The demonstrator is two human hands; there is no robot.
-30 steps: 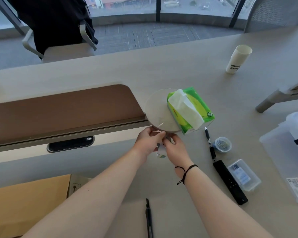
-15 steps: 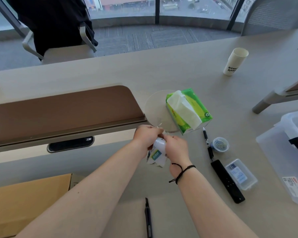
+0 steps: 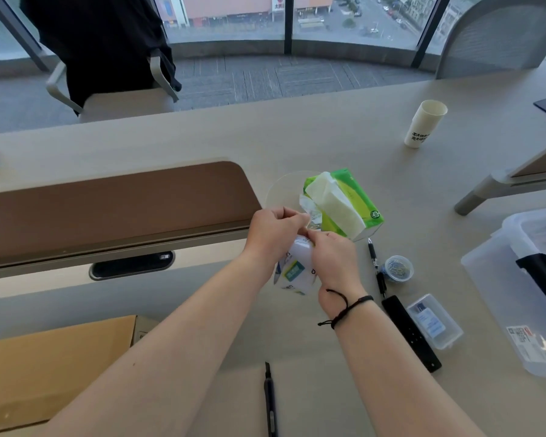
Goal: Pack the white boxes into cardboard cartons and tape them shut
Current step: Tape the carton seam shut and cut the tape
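Long beige desk (image 3: 312, 143) across the whole view, far edge against the windows. Brown divider panel (image 3: 108, 206) at left, standing along the desk, dark slot just below it. Flat cardboard carton (image 3: 44, 373) at near left, partly hidden by the left forearm. Clear plastic bin (image 3: 486, 279) at right edge, black handle on its near side. Chair with dark garment (image 3: 108, 42) at far left beyond the desk. Green tissue pack (image 3: 353, 200) mid-desk, white tissue sticking up, resting against a round clear disc (image 3: 284, 190). Left hand (image 3: 271, 234) and right hand (image 3: 334, 263) side by side just near the tissue pack, fingers of both curled and pinching the top of a small white box (image 3: 297, 272) with a green label, held upright between them above the desk; whether the box touches the desk cannot be told. Black cord on the right wrist. White paper cup (image 3: 423, 124) at far right, upright. Black remote (image 3: 410, 332) right of the hands, small clear case (image 3: 435, 320) just beside it. Tub of clips (image 3: 397, 268) and a black pen (image 3: 375, 266) between remote and tissue pack. Second pen (image 3: 270, 402) at near centre.
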